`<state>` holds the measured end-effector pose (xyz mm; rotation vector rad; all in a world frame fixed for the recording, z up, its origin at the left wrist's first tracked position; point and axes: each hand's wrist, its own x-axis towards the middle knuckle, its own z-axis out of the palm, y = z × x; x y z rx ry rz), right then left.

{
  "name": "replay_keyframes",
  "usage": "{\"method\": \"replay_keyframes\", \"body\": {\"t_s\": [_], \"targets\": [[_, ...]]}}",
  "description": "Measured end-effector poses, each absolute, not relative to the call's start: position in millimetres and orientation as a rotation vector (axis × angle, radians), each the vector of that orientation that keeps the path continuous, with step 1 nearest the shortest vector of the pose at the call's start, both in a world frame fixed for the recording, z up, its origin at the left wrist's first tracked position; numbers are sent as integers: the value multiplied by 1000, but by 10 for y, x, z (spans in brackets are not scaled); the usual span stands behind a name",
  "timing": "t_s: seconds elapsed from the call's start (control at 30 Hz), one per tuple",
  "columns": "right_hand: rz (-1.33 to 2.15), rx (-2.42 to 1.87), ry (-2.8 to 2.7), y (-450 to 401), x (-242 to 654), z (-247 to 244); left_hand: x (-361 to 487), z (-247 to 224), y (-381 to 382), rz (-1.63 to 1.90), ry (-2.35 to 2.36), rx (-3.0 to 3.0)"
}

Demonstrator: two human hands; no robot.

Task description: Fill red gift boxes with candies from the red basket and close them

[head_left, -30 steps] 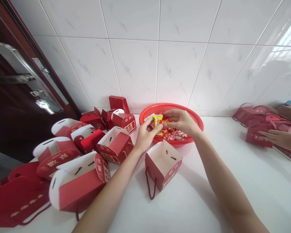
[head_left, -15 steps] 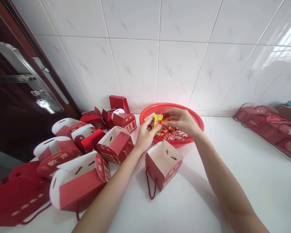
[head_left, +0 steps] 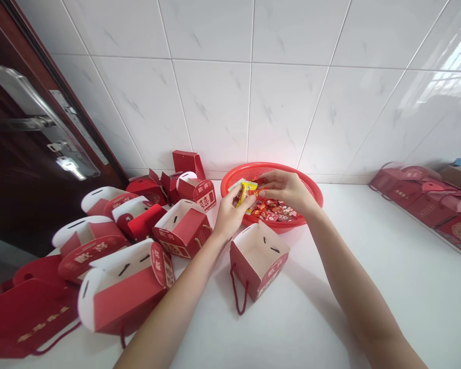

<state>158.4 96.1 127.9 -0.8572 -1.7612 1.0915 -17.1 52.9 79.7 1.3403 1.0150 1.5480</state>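
My left hand (head_left: 230,211) is closed on a yellow wrapped candy (head_left: 247,191), over the left side of a red plastic basket (head_left: 315,197). Close by on the right, my right hand (head_left: 286,190) has its fingers bent and its thumb near the fingertips. A small red-orange wrapped candy (head_left: 255,194) shows at those fingertips, beside the yellow one. Many red wrapped candies (head_left: 278,212) lie in the basket below. Just in front of the basket stands a red gift box (head_left: 249,259) with its top open, its pale inside showing and a dark red cord handle hanging down.
Several open red gift boxes (head_left: 126,302) crowd the left of the white counter (head_left: 311,328). More red boxes (head_left: 418,197) stand in a row at the far right. White wall tiles (head_left: 211,113) rise behind the basket, and a dark door (head_left: 19,179) is at the left.
The yellow candy has tilted slightly in my left hand. The red-orange candy has shifted a little left, toward my left hand. Both hands stay nearly in place; the boxes have not moved.
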Motion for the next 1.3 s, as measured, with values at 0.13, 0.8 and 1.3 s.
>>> {"method": "replay_keyframes", "body": {"t_s": [0.13, 0.8, 1.3], "targets": [[1088, -899, -1637, 1005, 1636, 1267, -170, 792, 528, 1560, 1031, 1329], [1045, -1083, -2010, 1055, 1827, 1344, -183, 697, 555, 1618, 1016, 1245], [1258, -814, -1802, 983, 1588, 1264, -153, 770, 513, 1628, 1029, 1118]]}}
